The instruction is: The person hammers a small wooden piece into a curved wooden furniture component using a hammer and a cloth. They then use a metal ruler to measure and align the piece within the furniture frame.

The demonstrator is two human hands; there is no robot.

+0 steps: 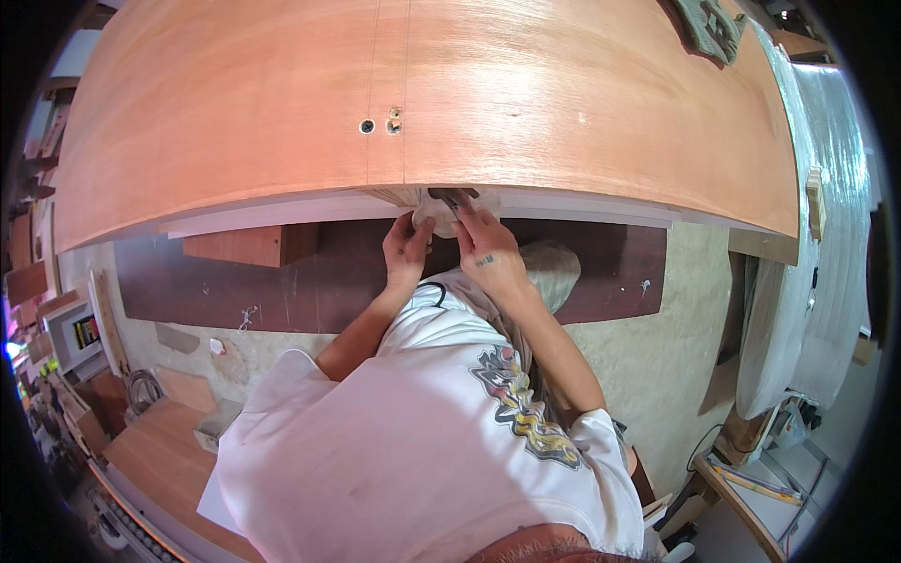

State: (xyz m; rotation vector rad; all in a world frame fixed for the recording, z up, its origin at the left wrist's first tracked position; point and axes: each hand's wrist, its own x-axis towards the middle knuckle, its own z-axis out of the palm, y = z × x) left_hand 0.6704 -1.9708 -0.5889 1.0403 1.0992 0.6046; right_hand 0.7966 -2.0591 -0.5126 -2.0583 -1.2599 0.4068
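A large wooden panel (526,113) with a pale grain lies in front of me, its near edge curving across the view. Just below that edge, my left hand (407,248) is closed, thumb and fingers pinched by a whitish, translucent piece (439,221); whether it grips this piece I cannot make out. Close beside it, my right hand (490,249) is closed around a dark metal tool (454,194), whose upper end is partly hidden under the panel edge. The tool's kind is not clear.
Two drilled spots, one a round hole (367,127), mark the panel. A grey glove (706,30) lies at its far right. Below sit a dark red board (216,291) and a wooden block (235,246). Plastic-wrapped goods (831,225) stand right; a wooden bench (169,450) is at lower left.
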